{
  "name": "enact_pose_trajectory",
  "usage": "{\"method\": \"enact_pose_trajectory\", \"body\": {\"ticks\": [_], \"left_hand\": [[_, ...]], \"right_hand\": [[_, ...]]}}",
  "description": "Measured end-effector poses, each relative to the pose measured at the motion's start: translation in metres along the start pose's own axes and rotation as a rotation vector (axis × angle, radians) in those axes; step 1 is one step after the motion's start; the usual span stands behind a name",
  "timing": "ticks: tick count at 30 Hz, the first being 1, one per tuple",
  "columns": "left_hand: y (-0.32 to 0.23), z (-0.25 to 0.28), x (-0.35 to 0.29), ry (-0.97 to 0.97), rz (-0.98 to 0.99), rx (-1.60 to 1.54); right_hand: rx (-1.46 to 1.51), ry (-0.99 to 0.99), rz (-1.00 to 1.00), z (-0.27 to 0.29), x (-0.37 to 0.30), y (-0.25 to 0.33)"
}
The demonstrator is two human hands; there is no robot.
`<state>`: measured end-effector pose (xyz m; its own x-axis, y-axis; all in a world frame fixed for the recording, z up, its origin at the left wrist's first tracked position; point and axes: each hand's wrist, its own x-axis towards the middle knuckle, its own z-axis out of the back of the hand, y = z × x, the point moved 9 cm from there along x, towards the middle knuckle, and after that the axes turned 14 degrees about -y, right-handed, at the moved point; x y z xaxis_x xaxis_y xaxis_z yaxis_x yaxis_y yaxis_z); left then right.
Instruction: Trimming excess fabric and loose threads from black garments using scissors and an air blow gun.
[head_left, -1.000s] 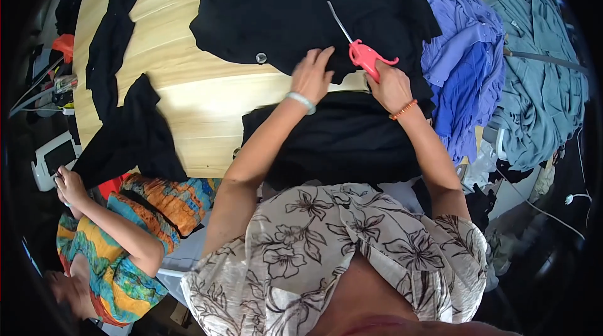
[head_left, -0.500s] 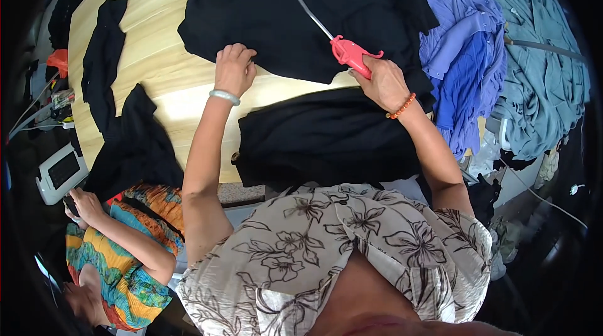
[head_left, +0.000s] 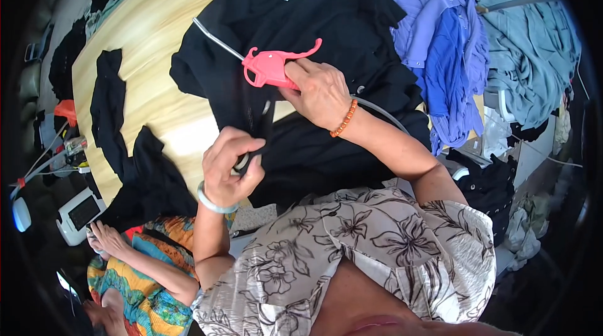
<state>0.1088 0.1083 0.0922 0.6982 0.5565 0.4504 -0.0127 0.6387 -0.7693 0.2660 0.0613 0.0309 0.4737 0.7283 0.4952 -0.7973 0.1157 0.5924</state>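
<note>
My right hand is wrapped round a pink air blow gun, whose long thin metal nozzle points to the far left. Below the gun's nozzle, a part of a black garment stretches toward me, and my left hand pinches its near end. The rest of that garment lies spread over the wooden table, with a small white label at its far side. Nearer my body is more black cloth, partly hidden under my right forearm.
Narrow black cloth pieces lie along the table's left side. Purple-blue shirts and grey-green garments are heaped at the right. A grey hose runs beside my right wrist. Another person sits near a white device at lower left.
My left hand has drawn part of the black garment up and toward me. My right hand has carried the blow gun leftward over it. The far garment is now more bunched.
</note>
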Motion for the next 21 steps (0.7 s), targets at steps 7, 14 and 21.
{"method": "enact_pose_trajectory", "body": {"ticks": [7, 14, 21], "left_hand": [[-0.013, 0.006, -0.005, -0.184, -0.088, 0.133], [-0.028, 0.005, -0.008, -0.210, -0.174, 0.167], [-0.039, 0.002, -0.007, -0.223, -0.175, 0.122]], "right_hand": [[0.487, 0.218, -0.167, 0.019, -0.021, 0.048], [0.287, 0.174, -0.145, 0.032, -0.021, 0.040], [0.052, 0.035, -0.020, 0.054, -0.018, 0.040]]}}
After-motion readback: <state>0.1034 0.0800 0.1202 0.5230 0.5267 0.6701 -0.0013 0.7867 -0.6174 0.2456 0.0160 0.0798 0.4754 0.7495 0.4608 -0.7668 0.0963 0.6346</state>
